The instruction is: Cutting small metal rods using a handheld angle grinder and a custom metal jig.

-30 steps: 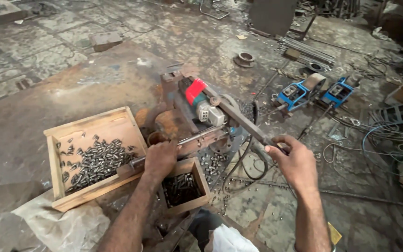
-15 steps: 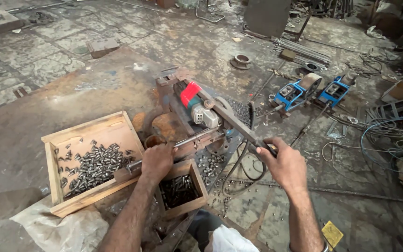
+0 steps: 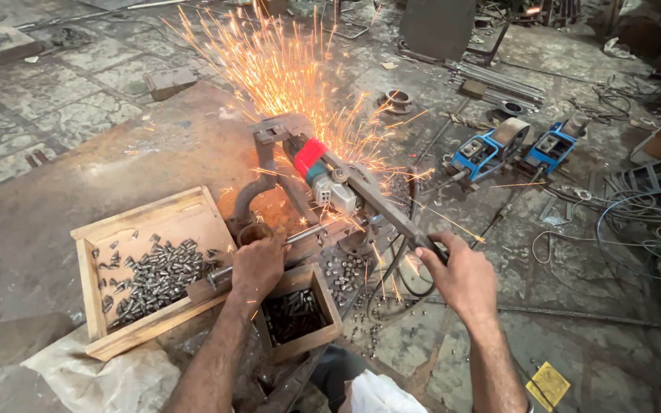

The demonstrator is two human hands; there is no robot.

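The stiff, likely heavy steel rod point(image 3: 269, 252) is clenched by the left hand point(image 3: 258, 265); the cutter's lever point(image 3: 392, 214) is gripped by the right hand point(image 3: 464, 275), away from the sparks point(image 3: 284, 69).

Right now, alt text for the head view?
A person's right hand presses down the lever handle of a cut-off grinder throwing orange sparks, while the left hand holds a metal rod into it. Wooden trays of cut pieces sit alongside.
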